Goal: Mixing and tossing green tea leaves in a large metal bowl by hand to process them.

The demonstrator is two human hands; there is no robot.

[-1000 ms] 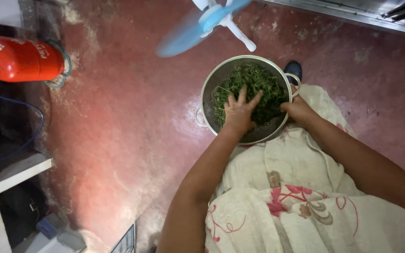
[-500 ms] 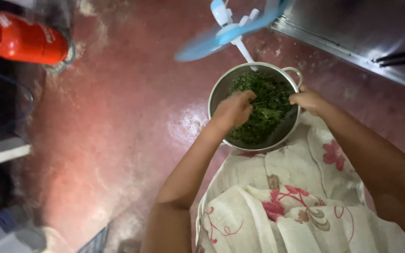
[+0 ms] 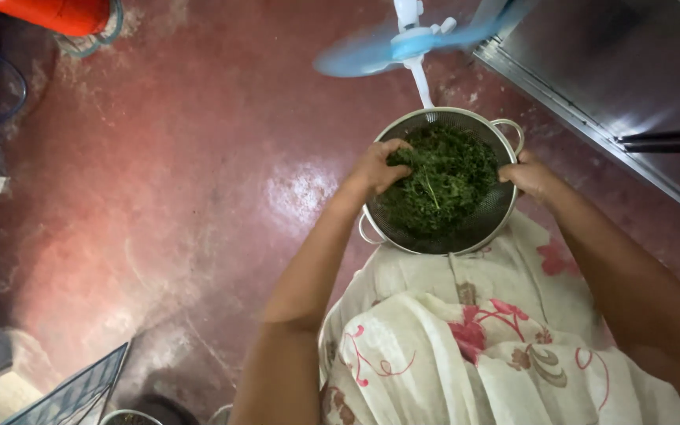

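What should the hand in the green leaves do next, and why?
Probably lift a small bunch and turn it over. The left hand is curled into the chopped greens at the rim of the metal colander, while the right hand steadies the far rim, and the pile looks heaped and uneven.

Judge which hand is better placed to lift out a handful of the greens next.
Left, probably. The left hand already lies curled on the chopped greens inside the metal colander, while the right hand rests at the colander's rim.
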